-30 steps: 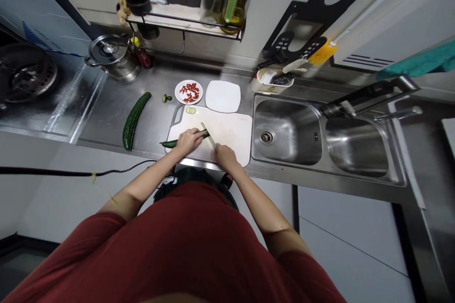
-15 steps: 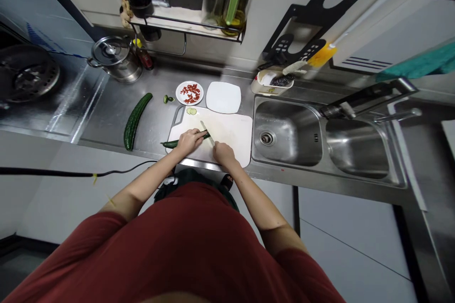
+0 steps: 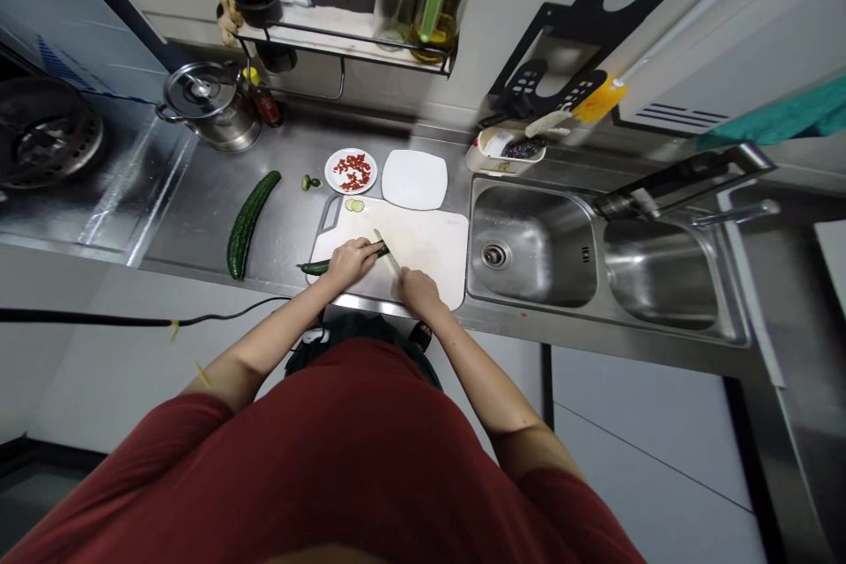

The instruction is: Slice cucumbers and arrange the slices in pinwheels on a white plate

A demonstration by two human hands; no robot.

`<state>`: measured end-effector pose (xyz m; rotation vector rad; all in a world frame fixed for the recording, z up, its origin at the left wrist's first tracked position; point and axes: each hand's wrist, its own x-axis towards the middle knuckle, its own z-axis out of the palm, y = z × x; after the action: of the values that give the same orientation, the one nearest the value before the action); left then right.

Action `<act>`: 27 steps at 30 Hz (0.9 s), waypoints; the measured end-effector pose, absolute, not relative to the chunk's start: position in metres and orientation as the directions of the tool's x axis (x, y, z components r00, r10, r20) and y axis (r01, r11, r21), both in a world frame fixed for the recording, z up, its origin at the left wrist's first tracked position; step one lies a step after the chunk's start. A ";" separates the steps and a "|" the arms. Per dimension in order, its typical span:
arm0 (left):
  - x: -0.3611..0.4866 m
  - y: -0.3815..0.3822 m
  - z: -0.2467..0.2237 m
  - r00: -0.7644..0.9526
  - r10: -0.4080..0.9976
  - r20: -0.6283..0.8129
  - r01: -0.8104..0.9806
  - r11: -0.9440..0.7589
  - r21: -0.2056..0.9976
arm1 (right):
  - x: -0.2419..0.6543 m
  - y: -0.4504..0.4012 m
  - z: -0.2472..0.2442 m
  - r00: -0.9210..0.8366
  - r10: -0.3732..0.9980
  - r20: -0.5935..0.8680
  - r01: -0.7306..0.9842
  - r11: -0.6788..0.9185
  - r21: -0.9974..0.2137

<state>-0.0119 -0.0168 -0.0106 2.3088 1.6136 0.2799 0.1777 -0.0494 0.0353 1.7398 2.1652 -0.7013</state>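
Observation:
My left hand (image 3: 352, 262) is closed over a cucumber (image 3: 313, 268) that lies across a white cutting board (image 3: 436, 256). The cucumber's stem end sticks out to the left, its other end just past my fingertips. In my right hand (image 3: 419, 290) is a knife (image 3: 389, 256), its handle hidden in my fist and its blade slanting up-left beside that cucumber end. Pale cucumber slices (image 3: 355, 205) rest near the board's upper left corner. Left of the board, a whole cucumber (image 3: 252, 225) lies on the steel counter, and small green end pieces (image 3: 310, 182) sit above it to the right.
Behind the board stand a plate of chopped red pieces (image 3: 351, 171) and a white square plate (image 3: 414, 179). A double sink (image 3: 535, 242) borders the board on the right. A lidded pot (image 3: 210, 106) stands at the back left, below a wall rack (image 3: 344, 40) with bottles.
The knife and my right hand have shifted very slightly relative to the cucumber. My left hand keeps its hold, and the whole view has moved a little.

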 end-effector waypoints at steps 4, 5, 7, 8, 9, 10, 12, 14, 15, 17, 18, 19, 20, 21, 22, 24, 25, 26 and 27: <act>-0.012 -0.017 -0.011 0.345 0.939 -0.018 0.878 -0.315 0.360 | 0.173 -0.044 0.032 -0.226 0.837 -0.499 0.969 0.142 -0.201; -0.011 -0.017 -0.012 0.345 0.939 -0.017 0.879 -0.316 0.358 | 0.172 -0.043 0.031 -0.226 0.837 -0.498 0.969 0.141 -0.203; -0.012 -0.017 -0.012 0.345 0.938 -0.014 0.880 -0.318 0.353 | 0.170 -0.040 0.028 -0.230 0.838 -0.495 0.968 0.144 -0.206; -0.012 -0.017 -0.012 0.347 0.938 -0.013 0.880 -0.321 0.351 | 0.169 -0.039 0.027 -0.232 0.840 -0.491 0.967 0.146 -0.207; -0.012 -0.017 -0.012 0.349 0.937 -0.011 0.879 -0.323 0.350 | 0.168 -0.038 0.026 -0.233 0.843 -0.486 0.967 0.148 -0.207; -0.012 -0.017 -0.012 0.350 0.937 -0.010 0.879 -0.325 0.349 | 0.167 -0.037 0.025 -0.234 0.844 -0.482 0.967 0.149 -0.207; -0.012 -0.017 -0.012 0.351 0.936 -0.011 0.879 -0.325 0.349 | 0.166 -0.035 0.023 -0.234 0.847 -0.478 0.966 0.149 -0.210; -0.012 -0.017 -0.012 0.349 0.937 -0.017 0.880 -0.321 0.351 | 0.165 -0.034 0.022 -0.235 0.847 -0.477 0.966 0.147 -0.215; -0.012 -0.017 -0.012 0.348 0.937 -0.021 0.880 -0.319 0.353 | 0.165 -0.033 0.021 -0.235 0.848 -0.475 0.965 0.147 -0.217; -0.012 -0.017 -0.012 0.346 0.938 -0.027 0.880 -0.315 0.355 | 0.164 -0.033 0.021 -0.233 0.852 -0.469 0.966 0.146 -0.216; -0.012 -0.017 -0.011 0.345 0.938 -0.028 0.881 -0.313 0.355 | 0.164 -0.034 0.021 -0.233 0.853 -0.467 0.966 0.146 -0.215; -0.012 -0.017 -0.011 0.344 0.939 -0.028 0.882 -0.312 0.354 | 0.163 -0.034 0.021 -0.231 0.855 -0.465 0.966 0.145 -0.213; -0.012 -0.017 -0.011 0.344 0.939 -0.025 0.882 -0.313 0.353 | 0.164 -0.035 0.021 -0.228 0.855 -0.466 0.967 0.143 -0.211; -0.012 -0.017 -0.011 0.344 0.939 -0.021 0.881 -0.315 0.353 | 0.164 -0.037 0.022 -0.224 0.854 -0.469 0.968 0.140 -0.208; -0.012 -0.017 -0.011 0.344 0.939 -0.018 0.880 -0.316 0.354 | 0.165 -0.039 0.022 -0.221 0.852 -0.475 0.969 0.137 -0.204; -0.012 -0.017 -0.011 0.346 0.938 -0.014 0.878 -0.318 0.358 | 0.167 -0.044 0.024 -0.212 0.846 -0.490 0.972 0.131 -0.194; -0.012 -0.017 -0.011 0.346 0.938 -0.014 0.877 -0.318 0.360 | 0.169 -0.047 0.025 -0.207 0.842 -0.498 0.974 0.128 -0.189; -0.012 -0.017 -0.011 0.345 0.939 -0.015 0.877 -0.316 0.361 | 0.172 -0.051 0.026 -0.205 0.838 -0.506 0.974 0.126 -0.186; -0.012 -0.017 -0.011 0.343 0.939 -0.017 0.878 -0.314 0.362 | 0.174 -0.054 0.026 -0.203 0.832 -0.517 0.975 0.123 -0.185</act>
<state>-0.0119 -0.0168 -0.0110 2.3042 1.6171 0.2833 0.1741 -0.0540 0.0263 1.7698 2.1183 -0.7120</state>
